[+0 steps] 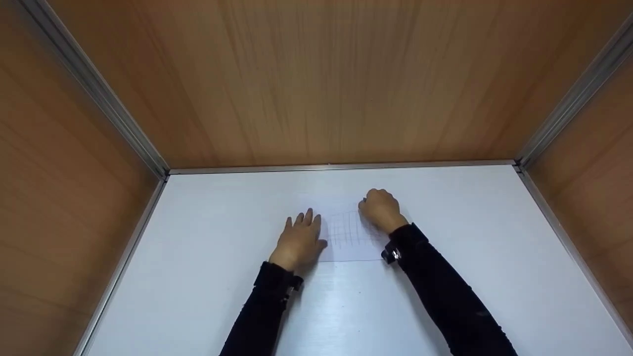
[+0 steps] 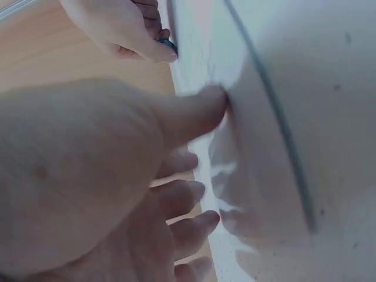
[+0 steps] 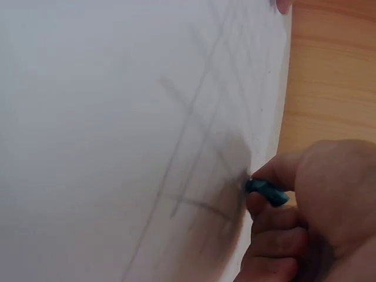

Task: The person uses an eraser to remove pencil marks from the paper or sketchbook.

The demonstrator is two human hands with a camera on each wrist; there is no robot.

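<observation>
A white sheet of paper (image 1: 352, 247) with a faint pencilled grid (image 3: 200, 129) lies on the white table (image 1: 470, 237). My left hand (image 1: 299, 238) rests flat on the sheet's left edge, fingers straight; in the left wrist view its thumb (image 2: 197, 111) presses on the paper (image 2: 276, 147). My right hand (image 1: 381, 208) is curled at the sheet's far right corner. Its fingers (image 3: 276, 223) pinch a small blue-green object (image 3: 267, 191), whose tip touches the paper (image 3: 117, 117) at the grid lines. The same object (image 2: 168, 44) shows under the right hand (image 2: 117, 26) in the left wrist view.
Wooden panels (image 1: 316, 79) wall in the table at the back and both sides, joined by metal strips (image 1: 341, 167). Bare white table surface lies to the left, right and front of the sheet. Both forearms wear black sleeves (image 1: 445, 291).
</observation>
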